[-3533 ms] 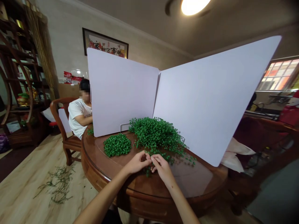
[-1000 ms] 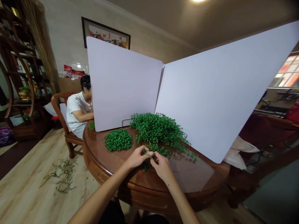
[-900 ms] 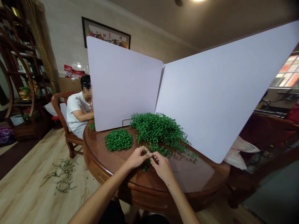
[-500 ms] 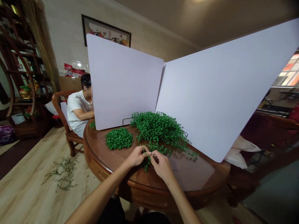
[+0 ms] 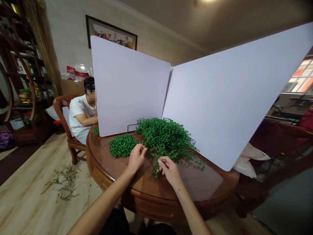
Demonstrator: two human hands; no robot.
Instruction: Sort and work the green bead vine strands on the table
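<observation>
My right hand (image 5: 169,169) pinches a thin sprig of small green berries (image 5: 156,172) between thumb and fingers, with berries hanging beside and below the fingertips. My left hand (image 5: 137,156) is closed, fingers curled in toward the thumb, beside the right edge of a small pile of loose green berries (image 5: 122,145); whatever may be in its fingers is hidden. Beyond both hands lies a large heap of green berry sprigs (image 5: 166,135) on the brown round table (image 5: 193,182).
Two tall white boards (image 5: 132,91) meet behind the heap, with a metal stand (image 5: 131,125) at one foot. To the left, a person (image 5: 81,114) in a white shirt sits on a wooden chair (image 5: 61,107). Stripped stems (image 5: 65,182) litter the floor.
My left hand has come away from my right hand and moved left and slightly up, toward the small berry pile. My right hand stays nearly in place with the sprig.
</observation>
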